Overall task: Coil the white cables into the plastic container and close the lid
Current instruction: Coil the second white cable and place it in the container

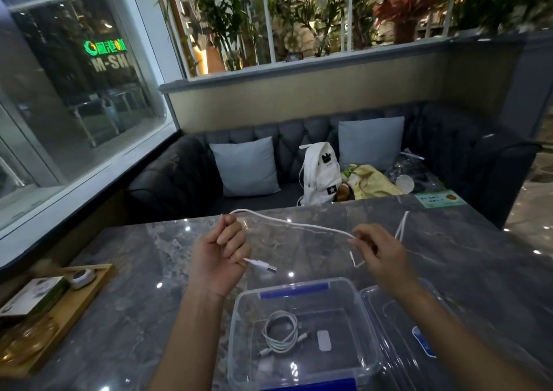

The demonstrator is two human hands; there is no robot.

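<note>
Two bare hands and slim forearms of one person, skin uncovered from the fingertips down to the lower edge. The left hand (220, 253) and its forearm show left of the container (234, 331). The right hand (380, 253) and its forearm show right of it.

Container (366, 325): on the table (449, 256), directly before you at its near edge.
Lid (389, 325): on the table, just beside the container on your right.
Coiled cable (281, 332): in the container, on its floor.
Loose cable (299, 225): spans from your left hand (221, 256) to your right hand (380, 253), above the table behind the container.
Tray (86, 298): on the table, far to your left.
Sofa (173, 178): behind the table.
Backpack (318, 172): on the sofa.
</note>
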